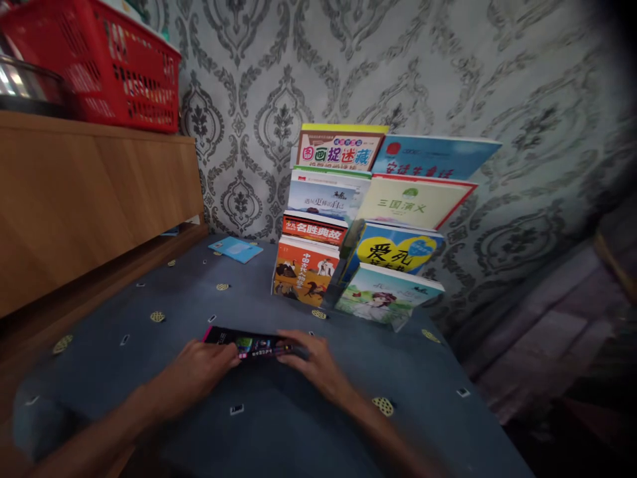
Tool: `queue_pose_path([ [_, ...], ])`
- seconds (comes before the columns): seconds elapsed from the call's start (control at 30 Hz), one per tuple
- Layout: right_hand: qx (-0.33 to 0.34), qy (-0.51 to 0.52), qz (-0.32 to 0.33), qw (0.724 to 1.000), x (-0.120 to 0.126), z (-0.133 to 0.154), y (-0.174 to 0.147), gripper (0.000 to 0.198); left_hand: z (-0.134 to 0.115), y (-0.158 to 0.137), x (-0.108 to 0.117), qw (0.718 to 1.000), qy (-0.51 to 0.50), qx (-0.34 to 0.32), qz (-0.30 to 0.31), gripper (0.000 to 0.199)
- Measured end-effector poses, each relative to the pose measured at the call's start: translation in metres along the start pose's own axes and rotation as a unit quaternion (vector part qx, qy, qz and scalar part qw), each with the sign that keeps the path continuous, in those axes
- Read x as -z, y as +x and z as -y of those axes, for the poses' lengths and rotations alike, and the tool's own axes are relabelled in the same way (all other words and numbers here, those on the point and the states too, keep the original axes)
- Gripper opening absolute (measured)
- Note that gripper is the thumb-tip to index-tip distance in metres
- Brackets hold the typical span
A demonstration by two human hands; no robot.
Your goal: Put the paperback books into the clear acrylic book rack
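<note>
Both hands are on a thin black book point(263, 344) with a pink left edge and small coloured pictures, low over the blue padded surface. My left hand point(212, 362) grips its left part, thumb on top. At the right end, my right hand point(313, 362) closes around the book with thumb and fingers. Beyond them stands a clear tiered rack point(331, 302) of books in two columns. An orange book point(304, 271) fronts the left column. A green book with a drawn figure point(388, 299) fronts the right one.
A light blue booklet point(235, 249) lies flat near the wall point(279, 86). To the left is a wooden cabinet point(99, 206) carrying a red plastic basket point(144, 86) and a metal pot point(30, 83). Cloth point(522, 345) hangs along the right side of the blue patterned surface point(279, 431).
</note>
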State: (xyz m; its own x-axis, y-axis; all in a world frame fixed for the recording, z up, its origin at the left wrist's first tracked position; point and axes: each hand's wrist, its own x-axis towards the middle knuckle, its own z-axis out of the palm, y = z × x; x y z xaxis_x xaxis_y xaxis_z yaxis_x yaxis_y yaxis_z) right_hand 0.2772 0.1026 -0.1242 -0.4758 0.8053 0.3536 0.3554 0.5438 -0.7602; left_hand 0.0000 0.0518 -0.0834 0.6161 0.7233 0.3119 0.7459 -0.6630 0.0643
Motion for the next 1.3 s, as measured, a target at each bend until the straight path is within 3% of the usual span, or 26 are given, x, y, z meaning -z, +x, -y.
queue_pose_path([
  [0.13,-0.087,0.134,-0.037,0.986,0.007,-0.01,0.005,0.032,0.003,0.016,0.03,0.992,-0.101,0.063,-0.029,0.045],
  [0.27,-0.14,0.25,-0.058,0.956,0.002,-0.009,0.007,0.041,0.019,0.043,0.057,0.976,-0.184,0.116,0.004,0.043],
  [0.37,-0.18,0.314,-0.078,0.929,-0.007,-0.007,0.009,0.044,0.043,0.065,0.051,0.971,-0.213,0.107,0.02,0.046],
  [0.47,-0.228,0.328,-0.07,0.914,-0.015,-0.01,0.008,0.049,0.069,0.076,0.02,0.975,-0.186,0.1,0.06,0.046],
  [0.57,-0.269,0.231,-0.059,0.933,-0.017,-0.014,0.005,0.05,0.077,0.073,-0.018,0.984,-0.104,0.133,0.057,0.035],
  [0.7,-0.263,-0.081,-0.025,0.961,-0.008,-0.003,0.001,0.043,0.056,0.056,-0.052,0.989,-0.053,0.139,0.012,0.029],
  [0.8,-0.258,-0.295,0.029,0.92,-0.006,0.016,0.006,0.036,0.038,0.039,-0.064,0.99,-0.04,0.133,-0.002,0.035],
  [0.87,-0.221,-0.374,0.046,0.899,-0.009,0.029,0.013,0.029,0.033,0.03,-0.07,0.991,-0.028,0.128,-0.011,0.038],
  [0.97,-0.168,-0.423,0.076,0.887,-0.012,0.043,0.028,0.029,0.034,0.021,-0.075,0.991,-0.018,0.129,-0.023,0.041],
  [1.13,-0.152,-0.445,0.127,0.873,-0.011,0.042,0.047,0.029,0.037,0.019,-0.076,0.989,-0.024,0.141,-0.028,0.043],
  [1.3,-0.019,-0.307,0.165,0.937,-0.052,0.019,0.068,0.042,0.035,0.02,-0.076,0.99,-0.023,0.139,-0.027,0.042],
])
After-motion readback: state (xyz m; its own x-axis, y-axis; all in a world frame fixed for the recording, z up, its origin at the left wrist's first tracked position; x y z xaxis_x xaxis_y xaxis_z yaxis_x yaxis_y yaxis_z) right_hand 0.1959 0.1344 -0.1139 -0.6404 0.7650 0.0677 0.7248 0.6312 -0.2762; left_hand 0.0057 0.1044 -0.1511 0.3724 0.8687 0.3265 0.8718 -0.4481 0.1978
